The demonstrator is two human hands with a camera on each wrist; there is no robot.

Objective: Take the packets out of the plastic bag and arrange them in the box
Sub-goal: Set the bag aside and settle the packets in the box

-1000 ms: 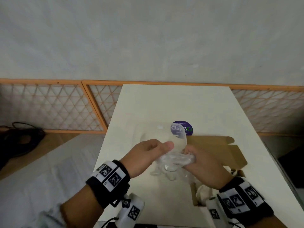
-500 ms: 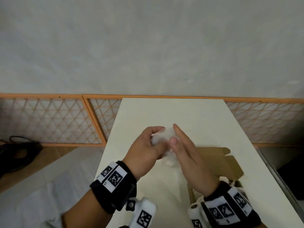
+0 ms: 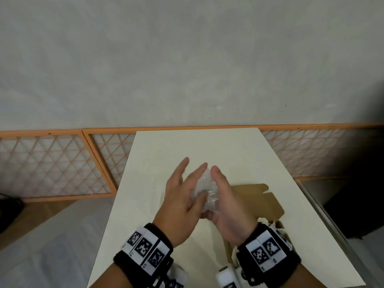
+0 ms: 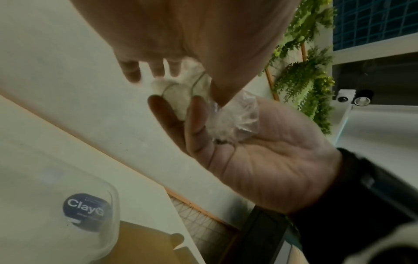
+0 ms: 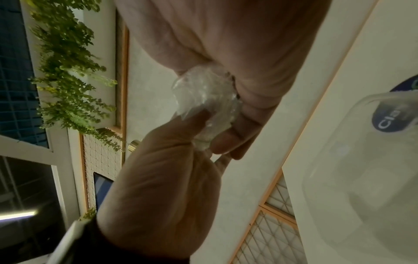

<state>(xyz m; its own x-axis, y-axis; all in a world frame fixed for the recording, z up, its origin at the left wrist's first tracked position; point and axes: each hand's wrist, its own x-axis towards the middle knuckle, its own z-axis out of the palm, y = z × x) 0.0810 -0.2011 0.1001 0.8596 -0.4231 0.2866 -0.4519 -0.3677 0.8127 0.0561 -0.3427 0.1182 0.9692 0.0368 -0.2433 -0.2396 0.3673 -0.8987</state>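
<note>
The clear plastic bag is crumpled into a small ball and pressed between my two palms, above the middle of the white table. My left hand lies over it with its fingers straight. My right hand is under it, palm up. In the left wrist view the plastic bag rests on the right palm. The right wrist view shows the left thumb against the plastic bag. The brown cardboard box lies open to the right, with something white inside, mostly hidden by my right wrist.
A clear plastic tub with a dark round "Clay" sticker sits on the table beneath my hands, beside the box flap. An orange lattice fence runs behind the table. The table's right edge is close to the box.
One second ago both hands gripped the bag with curled fingers. Since then the fingers have straightened and the palms have closed flat on the balled bag. The tub is now hidden in the head view.
</note>
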